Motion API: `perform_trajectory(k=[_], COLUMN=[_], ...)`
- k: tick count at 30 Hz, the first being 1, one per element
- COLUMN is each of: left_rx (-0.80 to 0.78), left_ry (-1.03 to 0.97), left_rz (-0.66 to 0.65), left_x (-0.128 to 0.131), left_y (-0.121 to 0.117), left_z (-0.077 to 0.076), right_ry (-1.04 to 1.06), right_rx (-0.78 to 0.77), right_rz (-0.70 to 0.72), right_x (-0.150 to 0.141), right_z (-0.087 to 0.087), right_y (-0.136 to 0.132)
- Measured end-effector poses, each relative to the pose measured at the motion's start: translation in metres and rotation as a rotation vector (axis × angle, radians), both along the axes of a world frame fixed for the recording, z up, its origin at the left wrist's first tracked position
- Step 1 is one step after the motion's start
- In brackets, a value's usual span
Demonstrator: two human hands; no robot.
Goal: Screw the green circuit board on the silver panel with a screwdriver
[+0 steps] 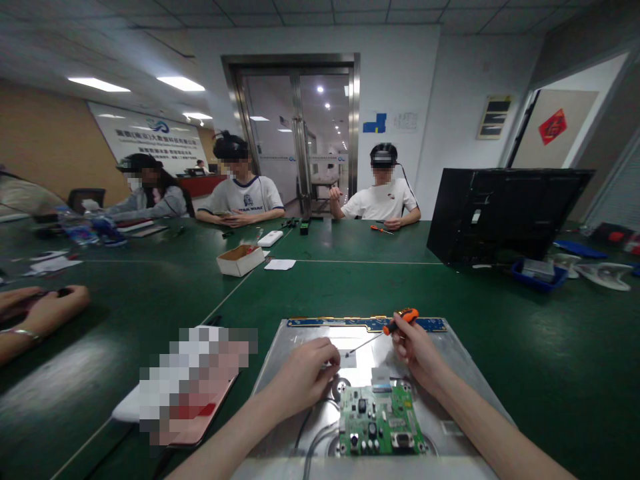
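Right hand (411, 343) clamped on screwdriver (388, 329), left hand (311, 368) curled low over metal panel (367, 363), its grip unclear.

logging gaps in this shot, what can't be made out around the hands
All in the head view:
Left hand: its curled fingers hide whether it holds anything.
Screwdriver: its tip is too small to tell what it touches.
Green circuit board: printed markings too small to read.
Grey cable: cut off by the bottom edge.

Tiled ceiling (310, 15), lit panels (181, 83) at left. Tan wall (45, 127) left, white wall (400, 73) ahead with metal-framed glass doors (270, 100). Green tabletop (370, 283) below. Far right, blurred slatted surface (620, 190), perhaps a window blind.
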State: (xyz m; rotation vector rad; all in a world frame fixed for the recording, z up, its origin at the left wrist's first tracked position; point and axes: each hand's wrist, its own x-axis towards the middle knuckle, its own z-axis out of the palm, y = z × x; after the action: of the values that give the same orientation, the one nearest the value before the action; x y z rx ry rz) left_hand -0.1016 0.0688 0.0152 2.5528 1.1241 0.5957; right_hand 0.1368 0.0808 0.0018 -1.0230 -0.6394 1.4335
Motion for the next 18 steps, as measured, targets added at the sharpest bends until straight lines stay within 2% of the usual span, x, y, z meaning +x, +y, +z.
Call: perform_trajectory(k=[4, 8, 14, 18], left_rx=[-0.057, -0.086, -0.031, -0.079], left_ry=[-0.056, -0.084, -0.065, -0.067], left_rz=[-0.081, -0.068, -0.086, -0.068], left_x=[0.0033, 0.0033, 0.0025, 0.0039], left_y=[-0.0052, -0.0053, -0.0047, -0.0046], left_z=[0.0011, -0.0013, -0.0034, -0.0018], right_ry=[0.000, 0.002, -0.001, -0.005], right_rx=[0.001, 0.003, 0.011, 0.016], right_rz=[0.003, 0.002, -0.006, -0.011], right_x=[0.0002, 0.0003, 0.0001, -0.0005], right_z=[-0.0005, -0.0014, -0.0013, -0.0021], right_y=[0.0002, 0.0006, -0.0001, 0.0004])
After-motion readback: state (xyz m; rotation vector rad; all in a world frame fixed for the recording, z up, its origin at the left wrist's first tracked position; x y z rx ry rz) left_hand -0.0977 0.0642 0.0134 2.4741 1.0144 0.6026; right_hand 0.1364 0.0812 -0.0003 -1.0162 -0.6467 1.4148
